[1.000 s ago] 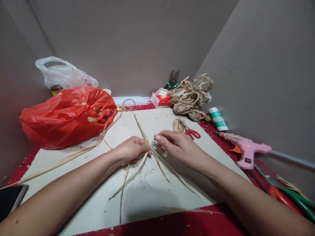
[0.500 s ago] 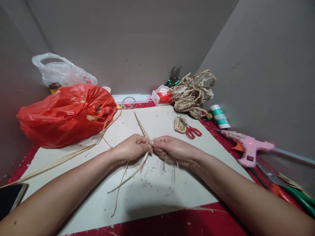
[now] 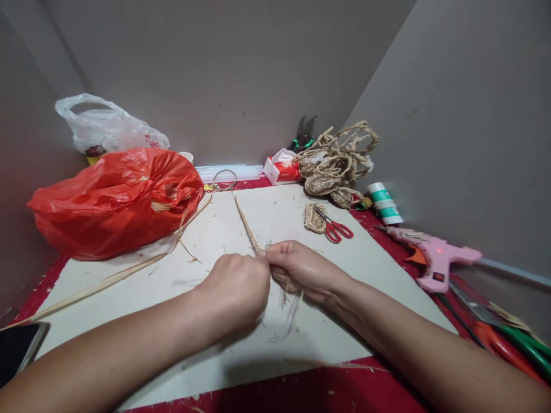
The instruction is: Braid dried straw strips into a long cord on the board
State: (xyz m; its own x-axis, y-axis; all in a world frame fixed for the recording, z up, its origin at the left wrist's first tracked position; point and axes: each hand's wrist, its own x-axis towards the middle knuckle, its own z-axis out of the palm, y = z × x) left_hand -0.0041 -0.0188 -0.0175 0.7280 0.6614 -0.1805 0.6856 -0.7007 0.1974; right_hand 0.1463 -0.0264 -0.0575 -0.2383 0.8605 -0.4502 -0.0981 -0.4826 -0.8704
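Straw-toned braided cord (image 3: 246, 225) stretches over the white board (image 3: 279, 212) from the right hand (image 3: 297, 267) toward 11 o'clock. That hand pinches the braid's near end between thumb and fingers, loose blurred strands (image 3: 286, 289) trailing below it at 6 o'clock. Between its 8 and 9 o'clock, the left hand (image 3: 235, 287) is clenched, knuckles up; I cannot tell whether it grips a strand. Red-handled scissors (image 3: 338, 229) lie toward the right hand's 2 o'clock.
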